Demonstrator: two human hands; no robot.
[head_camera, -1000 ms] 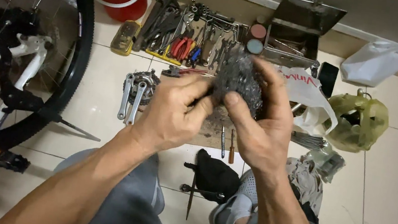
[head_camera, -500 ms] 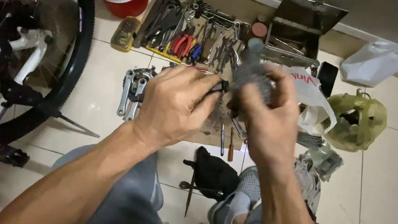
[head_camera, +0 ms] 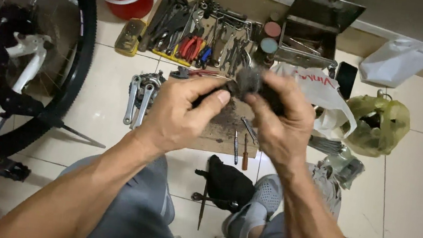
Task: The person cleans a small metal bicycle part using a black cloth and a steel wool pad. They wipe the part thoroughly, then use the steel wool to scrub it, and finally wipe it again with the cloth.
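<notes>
Both hands are up in front of the person, close together, and they squeeze a dark gray wad of steel wool [head_camera: 251, 81] between them. The left hand [head_camera: 180, 112] pinches it from one side with the thumb on top and the fingers curled in. The right hand [head_camera: 281, 122] closes on it from the other side, fingers bent over the wad. I cannot tell if a small part hides inside the wad, because the fingers and the wool cover it. So it looks like rubbing or cleaning work that is in the middle, not finished: gray dust and crumbs lie on the cardboard sheet [head_camera: 223, 131] right under the hands. Two small screwdrivers [head_camera: 240, 148] lie just below the hands on that sheet. A pair of silver crank arms [head_camera: 137, 99] lies near the left hand, on the floor. Past the hands, farther away, a row of pliers and wrenches [head_camera: 199, 39] is spread out. Far to the left of the left hand stands a bicycle wheel [head_camera: 76, 59]. Both arms are bent and reach forward over the knees.
</notes>
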